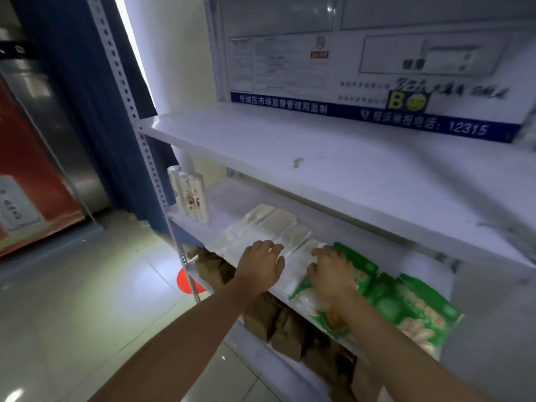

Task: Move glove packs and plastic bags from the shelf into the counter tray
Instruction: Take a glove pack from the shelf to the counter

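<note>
My view is dim overall with a cool bluish cast. The strongest light is a bright vertical strip (130, 50) at upper left, blown out to white. Soft glare patches lie on the floor tiles (121, 285). The wall notice (362, 68) is blurred, and the right edge smears. Wide-angle distortion bends the shelf upright (127, 91). Under the top shelf board (290, 146) the space sits in shadow.

The right hand (333, 274) covers part of a green pack (327, 314), its print too blurred to read. The notice board (362, 68) runs off the top edge; its small text seems illegible.
</note>
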The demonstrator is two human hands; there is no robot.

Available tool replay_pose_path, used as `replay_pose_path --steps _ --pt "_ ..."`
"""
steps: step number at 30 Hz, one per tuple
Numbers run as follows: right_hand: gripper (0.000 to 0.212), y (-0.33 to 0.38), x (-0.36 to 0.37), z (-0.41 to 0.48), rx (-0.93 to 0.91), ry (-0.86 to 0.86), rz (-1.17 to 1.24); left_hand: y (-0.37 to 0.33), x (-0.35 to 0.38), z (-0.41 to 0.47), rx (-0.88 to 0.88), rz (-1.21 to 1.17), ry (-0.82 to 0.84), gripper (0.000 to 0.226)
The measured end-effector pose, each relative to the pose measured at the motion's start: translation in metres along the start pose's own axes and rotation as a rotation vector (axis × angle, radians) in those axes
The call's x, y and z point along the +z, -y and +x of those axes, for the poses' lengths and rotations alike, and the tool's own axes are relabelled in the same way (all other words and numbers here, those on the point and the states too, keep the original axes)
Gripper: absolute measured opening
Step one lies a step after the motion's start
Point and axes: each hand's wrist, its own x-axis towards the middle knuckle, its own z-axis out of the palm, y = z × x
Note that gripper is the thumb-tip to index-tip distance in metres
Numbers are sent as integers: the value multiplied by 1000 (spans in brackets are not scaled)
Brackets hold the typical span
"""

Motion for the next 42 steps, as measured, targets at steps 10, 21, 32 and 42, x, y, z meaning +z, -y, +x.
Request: replay_pose_path --steps 10,21,32,42 --pt "46 -55 -17 -23 299 -41 -43 -51 32 49 270 -175 35 47" --pt "48 -70 -8 -89 700 -166 -109 -86 51 60 630 -232 161 56" --pt "67 -84 -2 -100 954 -7 78 -98 49 42 614 -192 386 53" --pt "62 -83 11 -95 888 138 128 -80 68 27 603 -95 467 53"
